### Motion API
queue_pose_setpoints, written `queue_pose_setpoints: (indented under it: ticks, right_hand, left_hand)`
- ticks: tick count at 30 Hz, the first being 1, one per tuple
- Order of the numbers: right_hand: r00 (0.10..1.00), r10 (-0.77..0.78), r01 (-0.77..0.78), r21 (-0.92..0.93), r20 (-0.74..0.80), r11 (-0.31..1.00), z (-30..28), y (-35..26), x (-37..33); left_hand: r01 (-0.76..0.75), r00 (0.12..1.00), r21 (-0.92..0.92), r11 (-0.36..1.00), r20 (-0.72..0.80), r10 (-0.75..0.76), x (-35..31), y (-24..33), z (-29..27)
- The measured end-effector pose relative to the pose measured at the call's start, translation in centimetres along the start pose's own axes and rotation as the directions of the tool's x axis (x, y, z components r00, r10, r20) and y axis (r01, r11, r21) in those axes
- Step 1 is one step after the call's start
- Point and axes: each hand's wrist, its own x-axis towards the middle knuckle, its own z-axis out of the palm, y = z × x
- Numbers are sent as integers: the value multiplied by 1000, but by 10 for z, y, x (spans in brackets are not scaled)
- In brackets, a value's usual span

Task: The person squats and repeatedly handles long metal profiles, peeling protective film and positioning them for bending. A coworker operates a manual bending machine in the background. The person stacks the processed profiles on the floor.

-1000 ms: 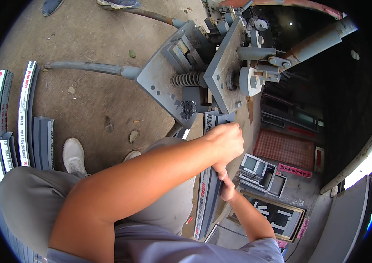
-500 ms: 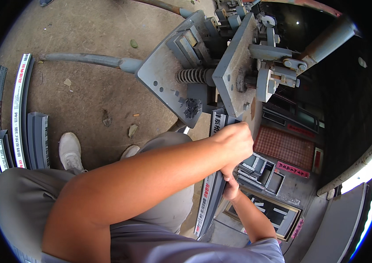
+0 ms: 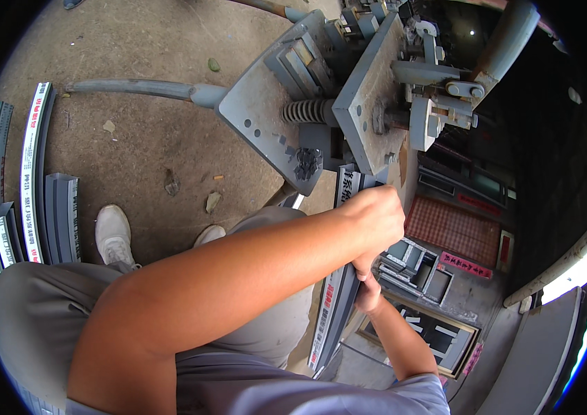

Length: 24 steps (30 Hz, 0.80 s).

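Left hand [image 3: 380, 218] clamped on long grey metal profile with white film strip [image 3: 328, 311]; right hand [image 3: 369, 294] alongside, fingers hidden, grip unclear; profile's end already at blue-grey steel-plate press [image 3: 369, 97], seating unclear, not yet released

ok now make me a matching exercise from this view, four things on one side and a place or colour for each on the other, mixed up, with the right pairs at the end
Things
1. left hand
2. spring
3. right hand
4. checked panel

Place or colour
A. red-brown
B. between two grey plates
C. at the long metal bar, farther from the plates
D. at the bar, nearer the plates

Pairs
1-D, 2-B, 3-C, 4-A
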Motion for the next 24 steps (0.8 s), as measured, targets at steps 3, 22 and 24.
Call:
queue_pose_setpoints:
  ticks: [3, 22, 24]
  right_hand:
    - [1000, -3, 3, 30, -3, 1000, -4, 3, 0]
    - [999, 22, -23, -15, -35, 1000, 8, -11, -1]
    - [999, 38, -38, 3, -24, 999, 11, -16, -2]
  left_hand:
    - [15, 1000, -2, 1000, 6, -15, 2, 0, 0]
    - [24, 1000, -93, 995, 18, -23, 0, -2, -8]
    - [36, 999, -100, 994, 10, -35, -1, -3, -8]
